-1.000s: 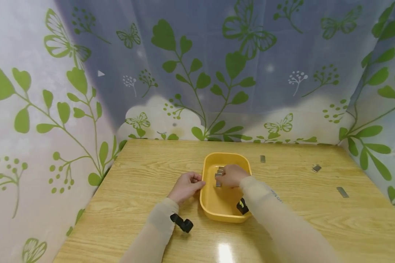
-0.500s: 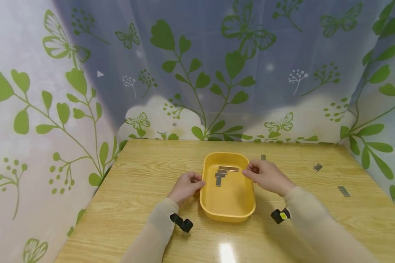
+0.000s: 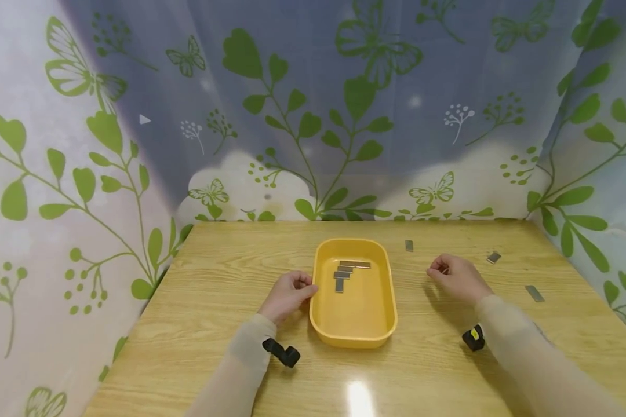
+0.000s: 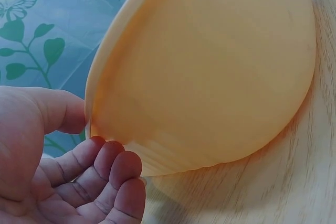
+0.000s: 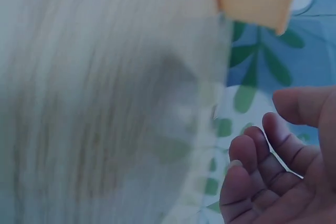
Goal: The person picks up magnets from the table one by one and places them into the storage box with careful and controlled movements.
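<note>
A yellow plastic basin (image 3: 355, 315) stands on the wooden table. Several small flat grey rectangular pieces (image 3: 342, 275) lie inside it, near its far end. At the basin's left side, my left hand (image 3: 287, 296) pinches the rim; up close in the left wrist view, its thumb (image 4: 65, 114) is at the edge and the curled fingers lie against the outer wall. My right hand (image 3: 461, 281) hovers over the table to the right of the basin. Its fingers (image 5: 244, 150) are loosely bent with a gap to the thumb and nothing between them.
Three more grey pieces lie apart on the table: one behind the right hand (image 3: 409, 245), one at the back right (image 3: 494, 257) and one farther right (image 3: 535, 293). A leaf-patterned curtain (image 3: 344, 116) closes off the back and sides of the table (image 3: 214, 272).
My right hand has come out of the basin and moved right over the table. One more grey piece shows in the basin's top row. The left hand stays at the rim.
</note>
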